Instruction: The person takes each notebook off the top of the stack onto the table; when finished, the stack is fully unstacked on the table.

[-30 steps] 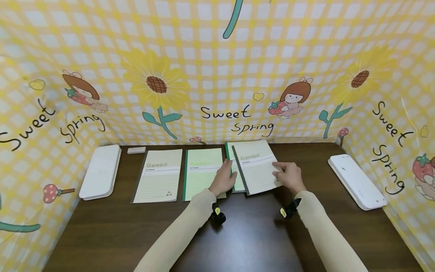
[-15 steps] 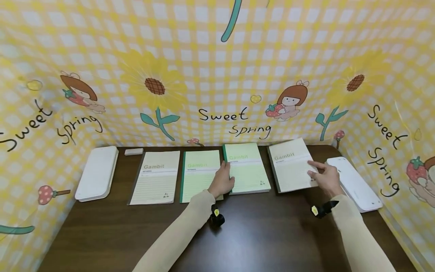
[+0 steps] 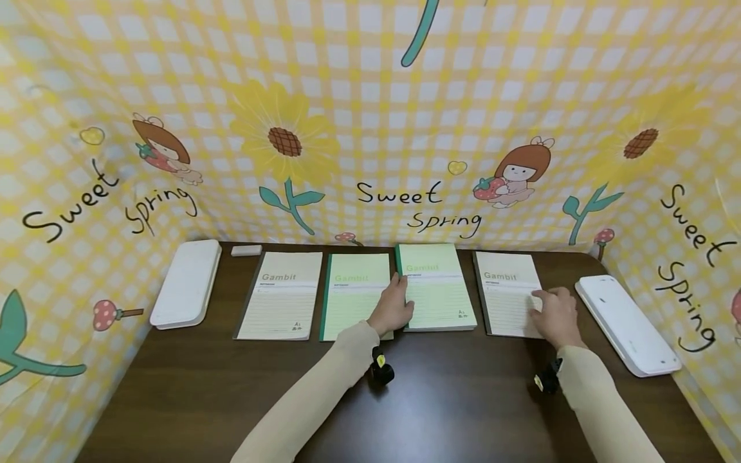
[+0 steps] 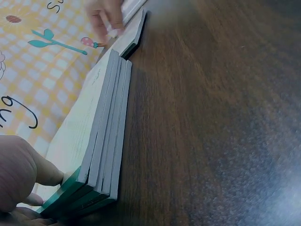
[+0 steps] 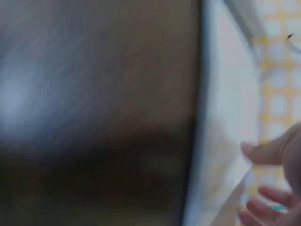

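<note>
My left hand (image 3: 392,308) rests at the green spine of a stack of light-green notebooks (image 3: 440,299). In the left wrist view the page edges (image 4: 106,136) show several notebooks piled up, with the thumb touching the top one by its spine. Farther right, a cream notebook (image 3: 503,299) with a grey spine lies flat on the table. My right hand (image 3: 558,318) hovers at its right edge with thumb and fingers parted. In the right wrist view, nothing sits between those fingers (image 5: 263,153). Left of the stack lie another green notebook (image 3: 354,299) and a cream one (image 3: 280,299).
White slab-like cases stand at the far left (image 3: 186,283) and far right (image 3: 628,325), the latter near my right hand. A small white block (image 3: 246,250) sits at the back. Patterned yellow cloth (image 3: 382,128) encloses the brown table (image 3: 440,399).
My right hand has carried the cream notebook from over the green stack to the right, laid it down and let go. The left hand has stayed at the stack's spine.
</note>
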`<state>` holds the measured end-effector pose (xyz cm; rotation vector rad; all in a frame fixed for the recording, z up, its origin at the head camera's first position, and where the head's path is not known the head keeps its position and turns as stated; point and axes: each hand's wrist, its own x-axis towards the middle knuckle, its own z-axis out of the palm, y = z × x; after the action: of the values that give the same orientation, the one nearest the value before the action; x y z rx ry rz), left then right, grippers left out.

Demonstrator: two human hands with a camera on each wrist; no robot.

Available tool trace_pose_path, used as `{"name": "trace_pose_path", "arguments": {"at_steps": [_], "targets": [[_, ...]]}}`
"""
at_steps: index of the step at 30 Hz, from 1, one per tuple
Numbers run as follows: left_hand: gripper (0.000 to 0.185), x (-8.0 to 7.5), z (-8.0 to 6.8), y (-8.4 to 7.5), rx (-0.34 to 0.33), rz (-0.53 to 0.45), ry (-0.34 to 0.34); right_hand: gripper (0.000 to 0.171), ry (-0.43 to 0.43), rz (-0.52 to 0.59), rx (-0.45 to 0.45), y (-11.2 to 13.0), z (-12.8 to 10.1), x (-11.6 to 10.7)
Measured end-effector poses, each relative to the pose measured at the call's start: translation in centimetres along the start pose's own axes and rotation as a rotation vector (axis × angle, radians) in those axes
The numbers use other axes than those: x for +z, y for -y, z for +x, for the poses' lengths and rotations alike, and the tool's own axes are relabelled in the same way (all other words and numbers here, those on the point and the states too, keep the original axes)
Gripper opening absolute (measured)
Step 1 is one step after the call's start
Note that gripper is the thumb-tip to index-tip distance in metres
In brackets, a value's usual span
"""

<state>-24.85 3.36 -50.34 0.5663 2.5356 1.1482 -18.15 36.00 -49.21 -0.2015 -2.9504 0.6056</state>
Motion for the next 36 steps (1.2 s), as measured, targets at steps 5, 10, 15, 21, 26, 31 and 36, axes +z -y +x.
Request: {"name": "trace_pose_path", "arguments": {"at_steps": [5, 10, 15, 21, 26, 31, 36], "targets": [[0.059, -0.1, -0.3, 0.0, 0.001, -0.013, -0.002, 0.048, 0.125, 0.252, -0.149, 4.7, 0.8, 0.5], [0.060, 0.2, -0.2, 0.2, 0.012, -0.029, -0.013, 0.058, 0.280, 0.308, -0.209, 8.2, 1.1, 3.2], [0.060, 0.5, -0.2, 0.4, 0.029, -0.024, -0.015, 0.057, 0.263, 0.297, -0.145, 8.8, 0.7, 4.9], [0.059, 0.3, 0.0, 0.3, 0.030, -0.003, -0.046, 0.057, 0.278, 0.289, -0.138, 9.3, 1.1, 5.0], [0.059, 0.2, 0.1, 0.1, 0.020, 0.001, -0.048, 0.056, 0.298, 0.273, -0.137, 9.1, 1.4, 4.9], [0.057, -0.2, 0.2, -0.8, 0.026, -0.084, -0.109, 0.056, 0.301, 0.263, -0.153, 8.8, 1.2, 4.6], [0.053, -0.8, 0.7, -1.6, -0.027, -0.293, -0.126, 0.055, 0.296, 0.283, -0.148, 8.6, 1.0, 4.5]]}}
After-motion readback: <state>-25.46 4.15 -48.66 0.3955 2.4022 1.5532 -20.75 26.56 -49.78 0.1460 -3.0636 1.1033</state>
